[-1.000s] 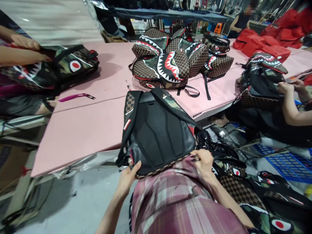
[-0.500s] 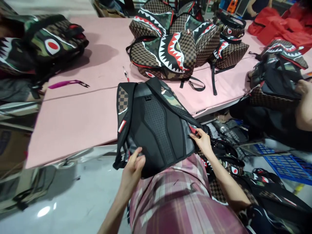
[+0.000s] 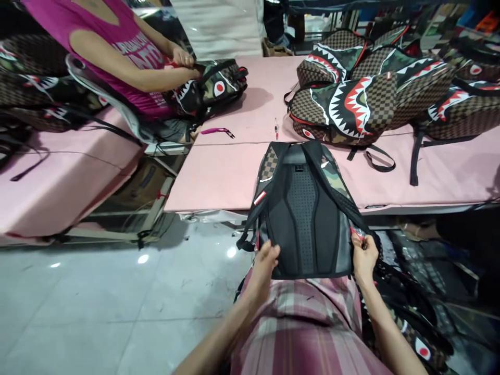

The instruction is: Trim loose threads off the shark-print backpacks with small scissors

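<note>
A black backpack rests back panel up, its lower end on my plaid-covered lap and its top on the pink table edge. Its two straps lie along the sides. My left hand grips the lower left side of the bag, fingers closed on its edge. On the opposite side, my right hand pinches the edge near a red piece at the strap's lower end.
Shark-mouth backpacks are heaped on the pink table. Purple-handled snips and a pen lie there. A person in a magenta shirt handles another bag at left. More bags are low at right.
The view has swung left, so the person at left now shows. The backpack appears straighter and further right in the picture, with both hands still at its sides.
</note>
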`<state>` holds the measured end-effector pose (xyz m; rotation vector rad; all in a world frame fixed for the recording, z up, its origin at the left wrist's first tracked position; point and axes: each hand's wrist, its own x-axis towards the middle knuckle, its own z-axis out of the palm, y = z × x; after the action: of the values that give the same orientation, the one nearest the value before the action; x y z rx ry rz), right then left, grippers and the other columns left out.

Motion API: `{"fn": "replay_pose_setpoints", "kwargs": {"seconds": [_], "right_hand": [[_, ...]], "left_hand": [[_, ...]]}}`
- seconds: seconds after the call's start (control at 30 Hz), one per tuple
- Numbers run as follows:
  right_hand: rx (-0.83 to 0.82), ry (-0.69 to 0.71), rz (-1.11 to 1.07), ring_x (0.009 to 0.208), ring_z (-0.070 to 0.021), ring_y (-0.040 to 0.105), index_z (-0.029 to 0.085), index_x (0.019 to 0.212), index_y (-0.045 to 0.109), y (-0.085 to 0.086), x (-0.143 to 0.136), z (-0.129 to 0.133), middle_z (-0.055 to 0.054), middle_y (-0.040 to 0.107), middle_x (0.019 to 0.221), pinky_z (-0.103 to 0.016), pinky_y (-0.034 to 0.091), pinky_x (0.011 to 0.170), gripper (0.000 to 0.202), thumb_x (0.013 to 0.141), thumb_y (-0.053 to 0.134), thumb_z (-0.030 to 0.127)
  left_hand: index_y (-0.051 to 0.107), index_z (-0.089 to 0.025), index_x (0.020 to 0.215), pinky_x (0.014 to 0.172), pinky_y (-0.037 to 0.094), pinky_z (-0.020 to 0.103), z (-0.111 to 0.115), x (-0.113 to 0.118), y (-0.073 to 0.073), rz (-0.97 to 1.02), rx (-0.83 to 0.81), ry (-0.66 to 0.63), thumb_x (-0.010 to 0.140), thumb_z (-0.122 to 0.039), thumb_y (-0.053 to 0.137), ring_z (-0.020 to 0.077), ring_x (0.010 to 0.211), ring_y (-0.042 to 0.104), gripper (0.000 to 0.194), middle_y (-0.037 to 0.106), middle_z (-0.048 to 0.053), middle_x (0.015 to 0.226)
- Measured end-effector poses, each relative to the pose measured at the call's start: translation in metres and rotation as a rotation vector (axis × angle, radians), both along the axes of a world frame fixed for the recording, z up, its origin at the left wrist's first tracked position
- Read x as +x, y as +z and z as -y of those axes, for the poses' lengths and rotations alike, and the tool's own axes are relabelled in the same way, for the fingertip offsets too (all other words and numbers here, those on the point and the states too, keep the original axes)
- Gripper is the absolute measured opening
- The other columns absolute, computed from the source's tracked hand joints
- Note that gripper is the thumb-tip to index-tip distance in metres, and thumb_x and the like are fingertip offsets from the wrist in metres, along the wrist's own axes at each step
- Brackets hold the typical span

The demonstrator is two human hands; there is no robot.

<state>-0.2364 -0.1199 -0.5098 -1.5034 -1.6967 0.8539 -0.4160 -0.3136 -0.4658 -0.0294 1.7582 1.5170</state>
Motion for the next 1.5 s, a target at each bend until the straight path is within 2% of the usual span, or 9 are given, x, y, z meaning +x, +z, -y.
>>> {"fn": "replay_pose_setpoints", "kwargs": {"seconds": [0.1,0.2,0.37,0.5,0.63,0.8,1.07,1.23,1.5], "right_hand": [[0.001,0.006,0.021,0.054,-0.0107,0.031,0.021,0.059,0.037,-0.001,0.004,-0.002,0.007,0.032,0.055,-0.023,0.026,0.051,0.034,0.076,0.05,0.047],[0.01,0.027,0.057,0.053,-0.0108,0.032,0.021,0.059,0.036,-0.004,0.006,-0.005,0.007,0.033,0.055,-0.023,0.027,0.052,0.037,0.077,0.049,0.05],[-0.005,0.059,0.132,0.052,-0.0115,0.037,0.021,0.059,0.039,-0.002,0.007,-0.008,0.006,0.039,0.053,-0.023,0.03,0.051,0.039,0.076,0.048,0.055],[-0.026,0.104,0.233,0.052,-0.0151,0.048,0.019,0.064,0.056,0.01,0.021,-0.01,0.0,0.055,0.055,-0.025,0.034,0.05,0.043,0.072,0.051,0.061],[0.044,0.029,0.35,0.063,-0.0216,0.061,0.021,0.077,0.065,0.036,0.024,-0.007,-0.004,0.067,0.068,-0.028,0.04,0.056,0.045,0.069,0.054,0.063],[0.148,0.412,0.411,0.077,-0.0226,0.064,0.021,0.11,0.056,0.065,-0.046,0.01,-0.006,0.068,0.091,-0.03,0.045,0.064,0.051,0.073,0.056,0.056],[0.537,0.884,0.503,0.081,-0.0204,0.056,0.02,0.096,0.061,0.069,-0.174,0.035,-0.005,0.066,0.086,-0.032,0.036,0.069,0.016,0.086,0.052,0.029],[0.678,0.964,0.669,0.076,-0.0205,0.051,0.019,0.087,0.064,0.074,-0.201,0.041,-0.007,0.065,0.08,-0.034,0.029,0.066,0.013,0.086,0.053,0.026],[0.604,1.011,0.746,0.078,-0.0178,0.052,0.021,0.085,0.065,0.082,-0.204,0.034,-0.003,0.066,0.081,-0.032,0.026,0.067,0.017,0.088,0.05,0.028]], "left_hand": [[0.056,-0.018,0.099,0.073,0.046,0.025,0.014,0.009,-0.002,0.046,-0.02,-0.166,0.066,-0.044,0.065,0.0185,0.096,0.056,0.043,0.06,0.007,0.099],[0.057,-0.017,0.1,0.066,0.047,0.025,0.01,-0.013,0.006,0.038,-0.036,-0.324,0.067,-0.042,0.063,0.0173,0.082,0.059,0.042,0.061,0.004,0.084],[0.061,-0.019,0.095,0.074,0.046,0.031,-0.018,-0.065,0.021,-0.557,-0.294,-0.561,0.077,-0.034,0.051,0.0214,0.08,0.061,0.025,0.062,0.004,0.07],[0.057,-0.016,0.111,0.093,0.039,0.036,-0.034,-0.102,0.016,-0.988,-0.322,-0.483,0.081,-0.019,0.04,0.0234,0.105,0.055,0.035,0.06,0.011,0.112],[0.06,-0.017,0.107,0.092,0.041,0.035,-0.038,-0.135,0.004,-0.991,-0.179,-0.307,0.083,-0.021,0.04,0.0211,0.105,0.054,0.032,0.059,0.009,0.11],[0.065,-0.022,0.091,0.081,0.044,0.029,-0.043,-0.137,-0.001,-0.977,-0.181,-0.468,0.078,-0.031,0.057,0.0176,0.085,0.059,0.018,0.062,0.003,0.091],[0.061,-0.02,0.078,0.081,0.041,0.027,-0.039,-0.136,-0.001,-1.016,-0.168,-0.501,0.086,-0.023,0.043,0.016,0.082,0.058,0.02,0.06,0.003,0.084],[0.058,-0.019,0.074,0.076,0.04,0.027,-0.041,-0.136,-0.001,-0.972,-0.15,-0.46,0.085,-0.02,0.044,0.0155,0.078,0.055,0.018,0.056,0.001,0.077],[0.057,-0.018,0.07,0.07,0.039,0.027,-0.043,-0.145,0.002,-0.892,-0.11,-0.503,0.081,-0.017,0.045,0.0145,0.073,0.053,0.016,0.054,0.001,0.075]]}}
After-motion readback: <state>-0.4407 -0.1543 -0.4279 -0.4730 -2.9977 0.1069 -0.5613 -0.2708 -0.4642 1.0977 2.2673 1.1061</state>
